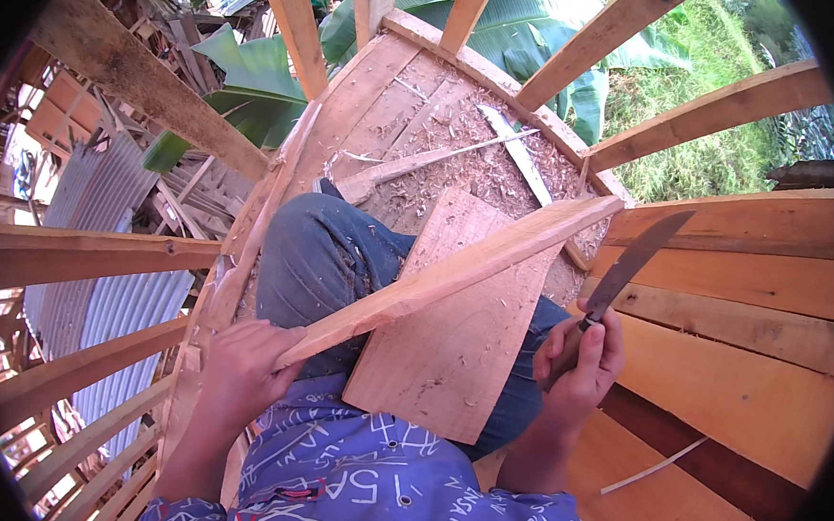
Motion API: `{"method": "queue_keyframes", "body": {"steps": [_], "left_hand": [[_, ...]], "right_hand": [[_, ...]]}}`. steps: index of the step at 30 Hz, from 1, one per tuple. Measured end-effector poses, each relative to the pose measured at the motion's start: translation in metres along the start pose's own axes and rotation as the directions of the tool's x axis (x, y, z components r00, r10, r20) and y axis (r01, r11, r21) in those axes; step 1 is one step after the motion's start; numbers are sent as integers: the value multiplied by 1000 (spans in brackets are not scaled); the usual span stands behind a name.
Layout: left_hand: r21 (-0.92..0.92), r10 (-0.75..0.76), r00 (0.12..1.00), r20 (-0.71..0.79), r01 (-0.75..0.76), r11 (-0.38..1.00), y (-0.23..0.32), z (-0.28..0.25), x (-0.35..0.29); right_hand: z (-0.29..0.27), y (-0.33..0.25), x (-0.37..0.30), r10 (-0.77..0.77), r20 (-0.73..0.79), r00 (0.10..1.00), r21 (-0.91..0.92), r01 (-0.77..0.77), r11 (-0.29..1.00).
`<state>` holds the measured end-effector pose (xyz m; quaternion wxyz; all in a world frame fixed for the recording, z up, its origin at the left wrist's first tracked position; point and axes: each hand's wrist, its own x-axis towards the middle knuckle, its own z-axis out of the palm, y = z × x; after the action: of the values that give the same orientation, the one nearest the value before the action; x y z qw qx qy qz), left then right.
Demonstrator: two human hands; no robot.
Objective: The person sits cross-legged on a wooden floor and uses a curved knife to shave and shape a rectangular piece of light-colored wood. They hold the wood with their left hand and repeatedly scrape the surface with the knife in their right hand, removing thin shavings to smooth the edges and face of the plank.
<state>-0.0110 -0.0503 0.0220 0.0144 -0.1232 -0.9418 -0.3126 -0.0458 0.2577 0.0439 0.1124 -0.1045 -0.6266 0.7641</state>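
Observation:
My left hand is closed round the near end of a long wooden strip, which slants up and away to the right. Beneath the strip, a wide flat board rests across my lap, with a few shavings on it. In my right hand is a large knife, gripped by its handle. Its dark blade points up to the right, apart from the strip's far end.
Wood shavings litter the plank floor ahead, around a saw and a thin wooden piece. Upright wooden bars surround me. Planks lie at my right. Corrugated sheets show beyond the left bars, banana leaves ahead.

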Motion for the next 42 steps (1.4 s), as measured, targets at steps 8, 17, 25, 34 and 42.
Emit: {"method": "queue_keyframes", "body": {"steps": [8,17,25,34,42], "left_hand": [[-14,-17,1000,18,17,1000,-1,0,-1],[7,-46,999,26,46,999,-3,-2,1],[39,-41,998,57,38,999,-6,0,-5],[40,-36,997,67,34,999,-5,-1,-3],[50,-33,996,77,29,998,-3,0,-1]], "right_hand": [[-4,10,-4,40,136,990,-19,-38,999],[0,11,-18,215,429,878,-418,-19,908],[-9,3,-2,128,300,945,-404,5,915],[-6,16,-8,80,399,914,-434,111,894],[0,15,-12,170,332,928,-352,-45,935]]}}
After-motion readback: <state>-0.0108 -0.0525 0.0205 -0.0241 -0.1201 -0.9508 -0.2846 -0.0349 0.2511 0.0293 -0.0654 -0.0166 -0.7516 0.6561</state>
